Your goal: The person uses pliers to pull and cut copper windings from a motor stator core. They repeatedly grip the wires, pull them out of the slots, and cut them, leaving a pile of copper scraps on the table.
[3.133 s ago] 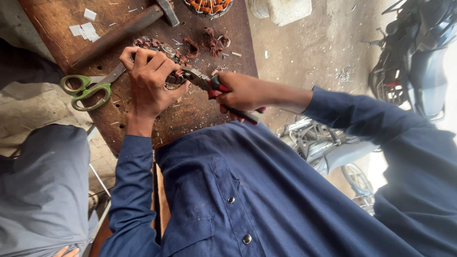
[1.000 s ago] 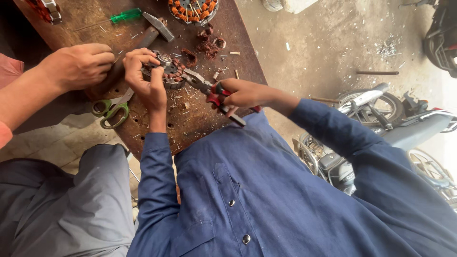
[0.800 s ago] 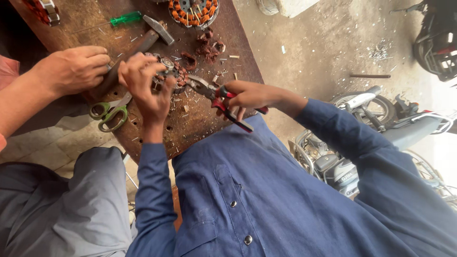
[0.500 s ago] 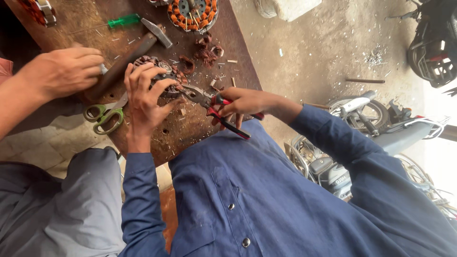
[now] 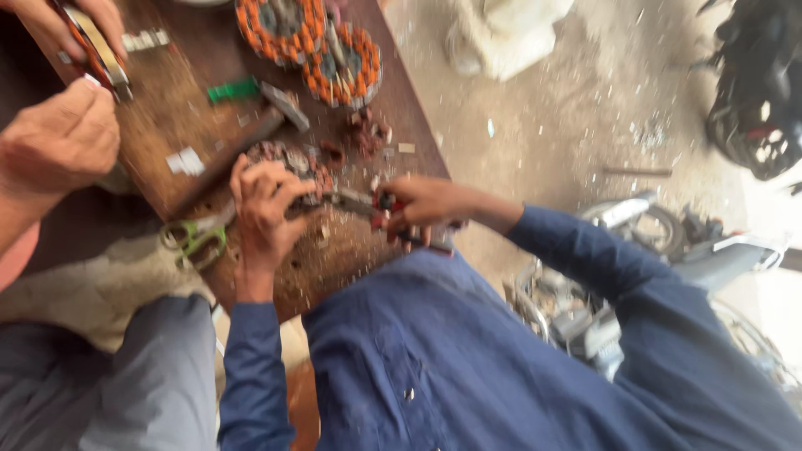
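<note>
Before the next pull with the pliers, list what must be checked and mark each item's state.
1. Left hand pins the coil to the table: ok.
2. Right hand is closed on the pliers: ok.
3. Pliers tip bites the coil: cannot tell, blurred and behind the left hand.
4. Left fingers are clear of the tip: not ok, they lie right beside it.
5. Other person's hand is away from the coil: ok, apart at the table's far side.
</note>
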Motion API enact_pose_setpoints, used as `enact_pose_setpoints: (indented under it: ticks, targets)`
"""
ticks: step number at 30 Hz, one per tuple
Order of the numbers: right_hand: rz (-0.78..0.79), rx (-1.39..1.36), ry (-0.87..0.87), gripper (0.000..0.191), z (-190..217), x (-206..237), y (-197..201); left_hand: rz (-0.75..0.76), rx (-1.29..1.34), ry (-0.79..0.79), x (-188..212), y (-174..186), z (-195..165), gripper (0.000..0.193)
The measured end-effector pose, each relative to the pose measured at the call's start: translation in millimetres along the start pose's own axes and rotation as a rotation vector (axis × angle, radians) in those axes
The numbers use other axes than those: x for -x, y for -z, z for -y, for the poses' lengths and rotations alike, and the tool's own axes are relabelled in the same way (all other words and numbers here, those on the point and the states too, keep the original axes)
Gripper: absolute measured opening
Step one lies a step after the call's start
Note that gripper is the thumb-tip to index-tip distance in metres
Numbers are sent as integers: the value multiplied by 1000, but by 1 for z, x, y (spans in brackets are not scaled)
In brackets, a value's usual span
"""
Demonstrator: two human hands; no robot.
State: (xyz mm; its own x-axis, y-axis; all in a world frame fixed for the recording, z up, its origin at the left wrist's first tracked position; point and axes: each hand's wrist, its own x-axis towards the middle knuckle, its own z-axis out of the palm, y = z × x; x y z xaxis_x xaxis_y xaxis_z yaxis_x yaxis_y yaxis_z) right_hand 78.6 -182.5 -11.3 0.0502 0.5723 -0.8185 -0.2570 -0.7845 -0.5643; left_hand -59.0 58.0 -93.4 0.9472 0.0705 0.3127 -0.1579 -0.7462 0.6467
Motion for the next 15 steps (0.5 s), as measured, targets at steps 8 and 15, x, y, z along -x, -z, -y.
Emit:
enact_pose_setpoints:
  ticks: [8,15]
  targets:
    - [-174,255,207,23,1,-2,-18,-10,-10,7,0,0,0,42]
    - [-77,-131,4,17,12,-4,-20,8,4,21,-1,6,1,44]
